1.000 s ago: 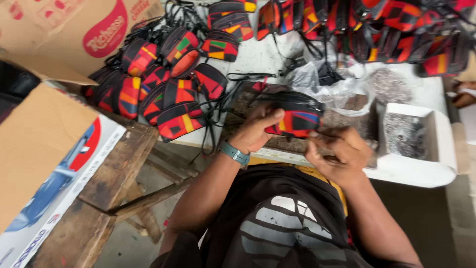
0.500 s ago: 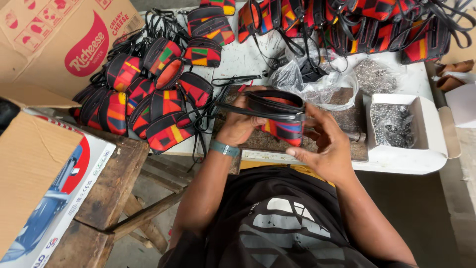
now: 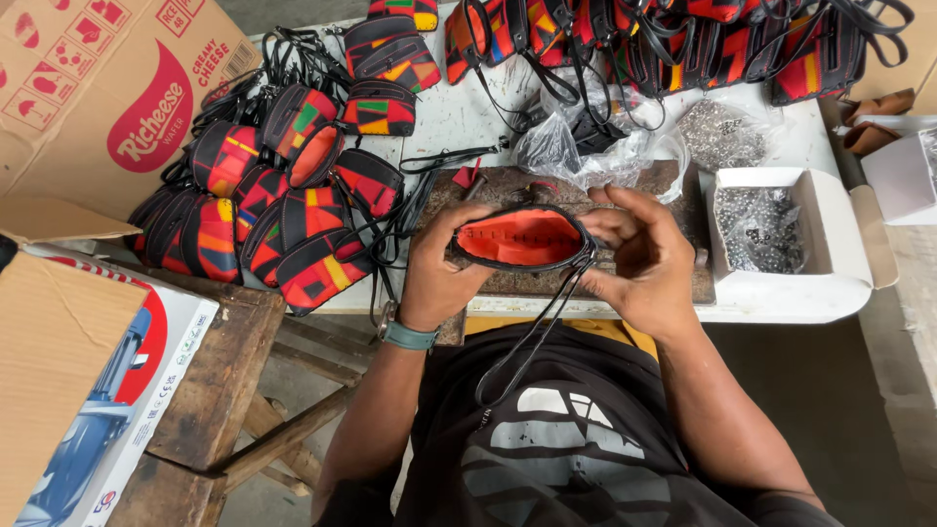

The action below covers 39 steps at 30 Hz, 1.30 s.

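My left hand point(image 3: 436, 273) is closed on the left end of a small black pouch point(image 3: 520, 237), fingers curled over its rim and thumb under it; the pouch is held open, mouth facing up at me, orange-red lining exposed; my right hand point(image 3: 639, 259) holds the right end, fingertips point(image 3: 603, 226) pinched on the rim there, the remaining fingers spread and arched above. A black strap point(image 3: 535, 332) hangs from the pouch's right corner, below my right fingers, and trails down across my dark shirt point(image 3: 547, 449); a teal wristband point(image 3: 408, 337) sits on my left wrist.

Directly beneath both sets of fingers lies a dark worn work block point(image 3: 673, 278) on the white table point(image 3: 781, 303); beyond my fingertips, a crumpled clear plastic bag point(image 3: 576, 146) with dark contents; to the right of my right fingers, an open white box point(image 3: 766, 224) of small metal fittings, well within reach but not touched; to the left of my left fingers, a heap of finished pouches point(image 3: 283, 224) in red, black, yellow and green, near but apart; further pouches line the far edge point(image 3: 683, 39) of the table; cardboard cartons point(image 3: 88, 107) stand far left; a wooden bench point(image 3: 220, 381) sits below them.
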Each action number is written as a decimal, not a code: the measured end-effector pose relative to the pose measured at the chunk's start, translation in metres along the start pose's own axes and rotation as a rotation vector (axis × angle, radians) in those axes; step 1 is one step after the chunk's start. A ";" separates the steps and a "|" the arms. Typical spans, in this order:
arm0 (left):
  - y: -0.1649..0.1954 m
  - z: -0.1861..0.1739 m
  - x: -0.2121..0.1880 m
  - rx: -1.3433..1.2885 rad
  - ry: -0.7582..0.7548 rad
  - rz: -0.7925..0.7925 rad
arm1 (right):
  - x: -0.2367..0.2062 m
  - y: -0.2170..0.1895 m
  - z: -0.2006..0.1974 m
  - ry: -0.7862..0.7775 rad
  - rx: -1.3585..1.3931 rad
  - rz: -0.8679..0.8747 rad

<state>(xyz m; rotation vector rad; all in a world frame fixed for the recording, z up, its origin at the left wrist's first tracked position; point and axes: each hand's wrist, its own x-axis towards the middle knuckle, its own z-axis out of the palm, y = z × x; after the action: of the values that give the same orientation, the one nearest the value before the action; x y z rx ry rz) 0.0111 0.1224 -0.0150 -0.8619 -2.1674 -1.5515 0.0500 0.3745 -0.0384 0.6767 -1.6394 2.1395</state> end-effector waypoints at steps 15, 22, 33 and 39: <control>0.002 0.017 0.001 -0.091 0.036 0.057 | -0.006 0.000 -0.001 0.046 -0.251 -0.150; 0.020 0.014 0.007 -0.192 0.016 -0.232 | 0.006 0.025 -0.034 0.210 0.344 0.249; 0.028 -0.036 0.038 -0.041 -0.329 -0.135 | 0.023 -0.041 -0.055 -0.313 -0.030 0.416; 0.012 -0.042 0.045 -0.004 -0.293 -0.176 | 0.024 -0.003 -0.010 -0.506 -0.780 0.228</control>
<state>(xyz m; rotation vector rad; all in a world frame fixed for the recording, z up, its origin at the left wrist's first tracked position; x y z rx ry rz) -0.0181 0.0987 0.0351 -0.9757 -2.5063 -1.5954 0.0303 0.3845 -0.0240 0.8216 -2.6879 1.2848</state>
